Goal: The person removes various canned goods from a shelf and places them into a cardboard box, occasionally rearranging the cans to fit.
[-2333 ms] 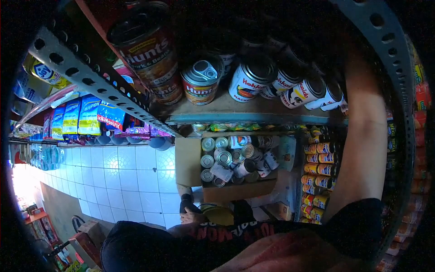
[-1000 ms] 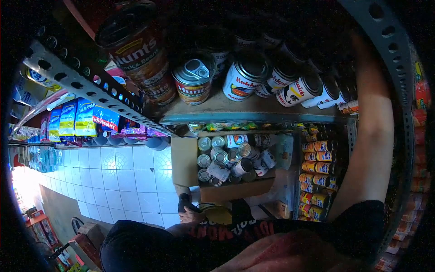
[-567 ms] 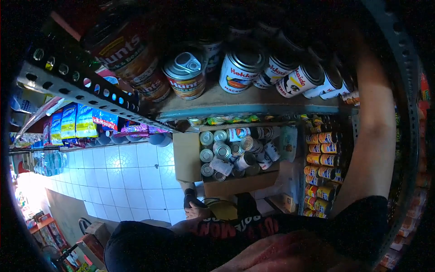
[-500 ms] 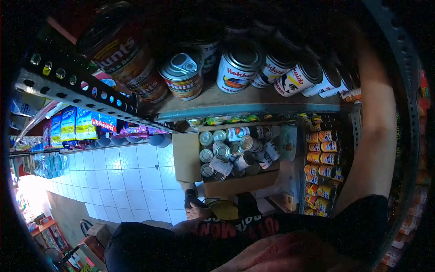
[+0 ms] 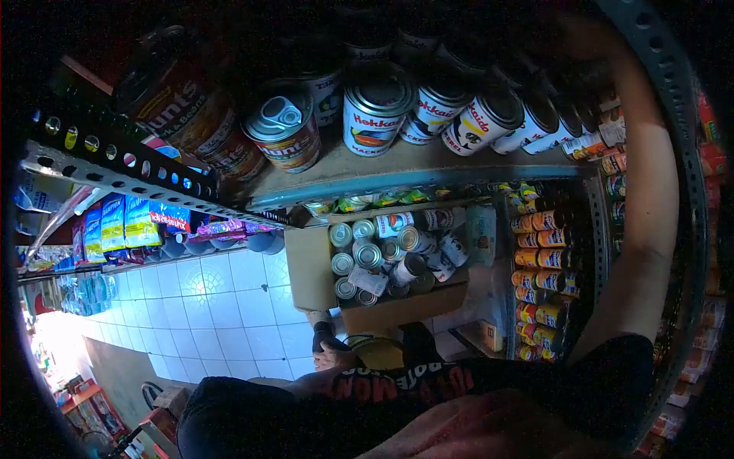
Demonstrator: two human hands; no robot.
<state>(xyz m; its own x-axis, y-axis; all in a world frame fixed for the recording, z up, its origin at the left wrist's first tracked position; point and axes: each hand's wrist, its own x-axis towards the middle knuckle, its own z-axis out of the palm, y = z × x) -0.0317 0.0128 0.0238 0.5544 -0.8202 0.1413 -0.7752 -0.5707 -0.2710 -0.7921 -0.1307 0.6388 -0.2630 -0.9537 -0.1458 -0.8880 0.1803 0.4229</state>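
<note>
My right arm reaches up the right side to the top shelf, where my right hand (image 5: 592, 37) is in deep shadow behind the Hokkaido mackerel cans (image 5: 376, 115). Its fingers, and anything in them, are too dark to make out. Low in front of my body, my left hand (image 5: 333, 356) rests beside a dark band and a yellow rounded patch (image 5: 376, 353), fingers lying loosely with nothing seen in them. Hunt's cans (image 5: 283, 134) stand at the left of the same shelf, one with a ring-pull lid. Below it, an open cardboard box (image 5: 405, 308) holds several jumbled cans (image 5: 367, 255).
A perforated metal post (image 5: 650, 53) curves beside my right arm. Another perforated rail (image 5: 122, 172) slants along the left. Stacked small cans (image 5: 547, 258) fill a lower rack at right. Champion packets (image 5: 113, 222) hang at left above white floor tiles (image 5: 222, 306).
The view has shifted slightly, so the shelf cans sit further left. My right arm leans further inward at the top, with the hand now faintly visible. My left hand stays in place.
</note>
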